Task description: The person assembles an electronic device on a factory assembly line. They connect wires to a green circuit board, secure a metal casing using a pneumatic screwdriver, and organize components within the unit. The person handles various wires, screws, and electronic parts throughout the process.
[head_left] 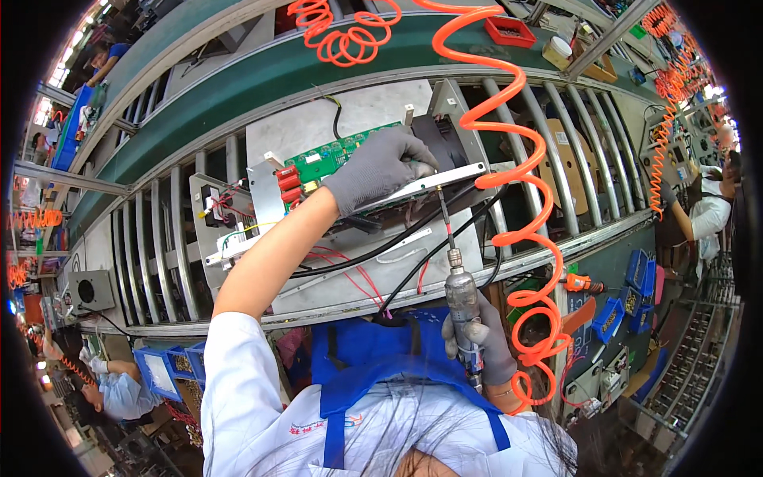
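My left hand, in a grey glove, reaches over a green circuit board with red components. Its fingers are bent together at the far side of a pale metal bar; what they pinch, if anything, is hidden. My right hand, also gloved, is wrapped round a grey air screwdriver. The driver's thin bit points away from me, and its tip meets the bar close to my left fingertips. Board and bar belong to an open metal chassis with black cables and red wires.
The chassis lies on a conveyor of metal rollers. An orange coiled air hose hangs just right of the work. Blue parts bins stand at the right, and a red tray is beyond the rollers. Other people work at both sides.
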`<control>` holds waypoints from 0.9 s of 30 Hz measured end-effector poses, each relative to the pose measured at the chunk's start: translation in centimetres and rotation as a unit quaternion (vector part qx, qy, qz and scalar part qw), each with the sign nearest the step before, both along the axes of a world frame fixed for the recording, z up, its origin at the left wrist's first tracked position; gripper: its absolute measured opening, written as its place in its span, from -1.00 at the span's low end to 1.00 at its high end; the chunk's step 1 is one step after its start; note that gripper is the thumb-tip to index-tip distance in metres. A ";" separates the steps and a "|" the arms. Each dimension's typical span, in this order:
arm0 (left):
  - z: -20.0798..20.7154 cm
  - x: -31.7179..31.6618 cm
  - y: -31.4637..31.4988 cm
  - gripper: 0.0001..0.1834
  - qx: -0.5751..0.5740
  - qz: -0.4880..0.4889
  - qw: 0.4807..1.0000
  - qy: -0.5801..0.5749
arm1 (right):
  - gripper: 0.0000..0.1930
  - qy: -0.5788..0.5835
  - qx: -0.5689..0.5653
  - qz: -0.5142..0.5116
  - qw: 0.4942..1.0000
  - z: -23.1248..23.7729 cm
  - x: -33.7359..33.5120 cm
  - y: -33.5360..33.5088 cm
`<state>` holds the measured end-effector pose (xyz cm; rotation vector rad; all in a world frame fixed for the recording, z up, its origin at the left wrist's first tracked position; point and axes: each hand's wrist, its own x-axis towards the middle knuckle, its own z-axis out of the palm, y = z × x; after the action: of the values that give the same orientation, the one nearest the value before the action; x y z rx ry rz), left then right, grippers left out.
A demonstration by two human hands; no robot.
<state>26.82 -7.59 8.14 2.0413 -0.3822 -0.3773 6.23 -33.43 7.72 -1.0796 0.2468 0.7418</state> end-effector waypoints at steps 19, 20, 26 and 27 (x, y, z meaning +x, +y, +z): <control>-1.7 0.1 0.8 -0.72 -0.020 -0.036 0.994 -0.099 | -0.16 -0.019 -0.048 -0.021 0.998 -0.5 -0.5 1.1; -1.8 0.2 0.8 -0.70 -0.020 -0.035 0.995 -0.091 | -0.16 -0.026 -0.057 -0.016 0.998 -0.5 -0.4 1.1; -1.5 0.4 0.6 -0.68 -0.028 -0.034 0.998 -0.052 | -0.21 -0.038 -0.092 -0.008 0.995 0.0 0.0 1.2; -1.6 0.4 0.6 -0.68 -0.032 -0.035 0.997 -0.053 | -0.21 -0.036 -0.096 -0.010 0.995 0.1 0.1 1.3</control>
<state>27.26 -6.98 6.54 1.9945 -0.5250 -0.2971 6.31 -32.16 7.78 -1.2830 0.2709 0.6688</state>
